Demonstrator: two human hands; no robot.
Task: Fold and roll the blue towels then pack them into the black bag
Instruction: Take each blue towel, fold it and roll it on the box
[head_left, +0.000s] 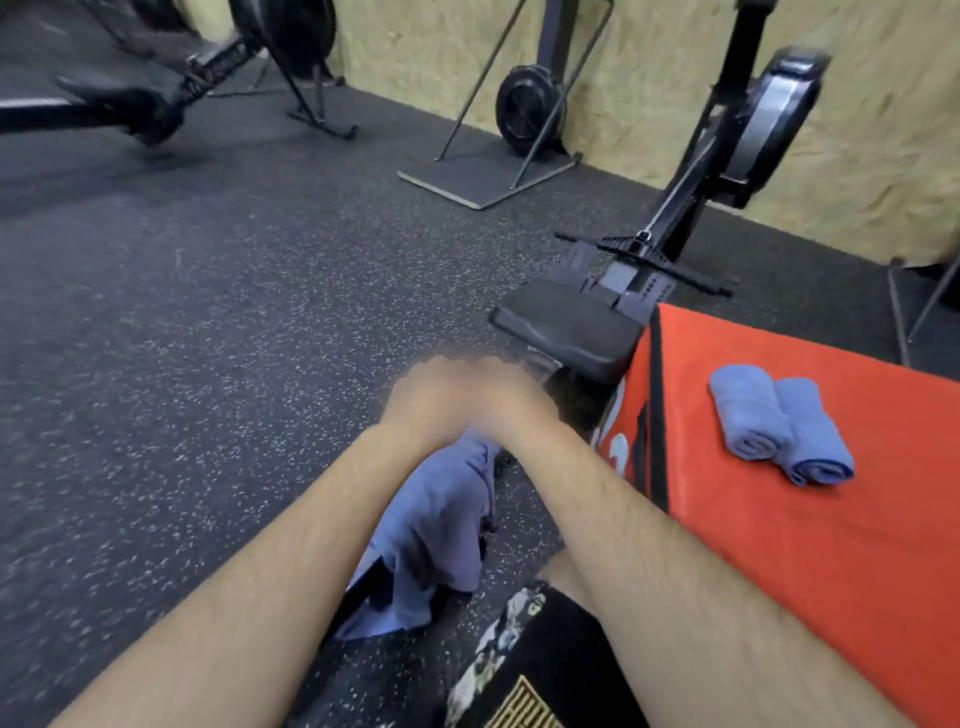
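Both hands are bunched together out front. The left hand (431, 397) and right hand (511, 400) touch and, as far as the blur allows, are clamped on the top of a loose, crumpled blue cloth towel (436, 525). It hangs from them toward six o'clock, long axis upright. At three o'clock, well apart, two rolled blue towels (779, 423) lie touching on the orange padded bench (779, 545), ends pointing to five o'clock. The right hand is nearer, so I'd guess the towel gets spread there next. I can't pick out the black bag.
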